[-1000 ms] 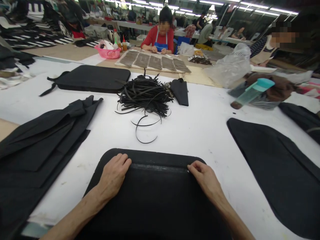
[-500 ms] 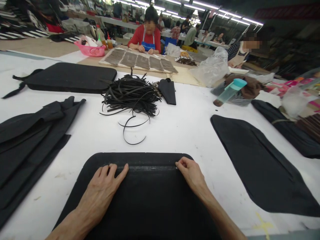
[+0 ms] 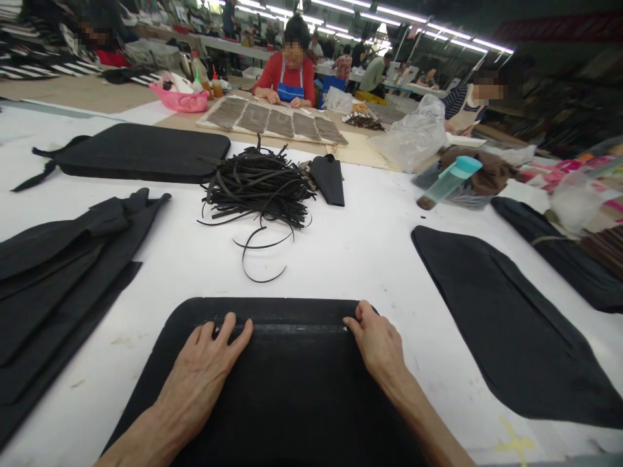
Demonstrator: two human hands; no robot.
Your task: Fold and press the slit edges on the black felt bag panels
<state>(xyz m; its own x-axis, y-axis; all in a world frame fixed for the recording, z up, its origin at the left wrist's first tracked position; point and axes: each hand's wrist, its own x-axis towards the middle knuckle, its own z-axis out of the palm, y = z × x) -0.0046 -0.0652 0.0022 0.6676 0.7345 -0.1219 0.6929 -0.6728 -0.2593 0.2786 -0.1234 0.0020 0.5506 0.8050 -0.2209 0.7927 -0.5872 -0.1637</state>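
Observation:
A black panel [image 3: 292,389] with rounded far corners lies flat in front of me. A pale, shiny strip [image 3: 296,328] runs across it just inside its far edge. My left hand [image 3: 207,357] rests on the panel's left side, fingers apart, with thumb and fingertips by the left end of the strip. At the far right corner is my right hand [image 3: 379,337]. Its thumb touches down near the strip's right end, beside a tiny white speck, and its index finger stands apart from the thumb at the panel's edge. Neither hand holds anything loose.
Beyond the panel lies a heap of thin black strips [image 3: 263,185]. Black pieces lie stacked at far left [image 3: 146,152], spread at left [image 3: 58,272] and at right [image 3: 506,324]. A teal-capped bottle [image 3: 450,181] lies tilted at the back right. Co-workers sit across the table.
My right hand's thumb and index finger have parted, the index finger moving up to the panel's edge. My left index finger has lifted and stretched forward a little. The view has shifted slightly.

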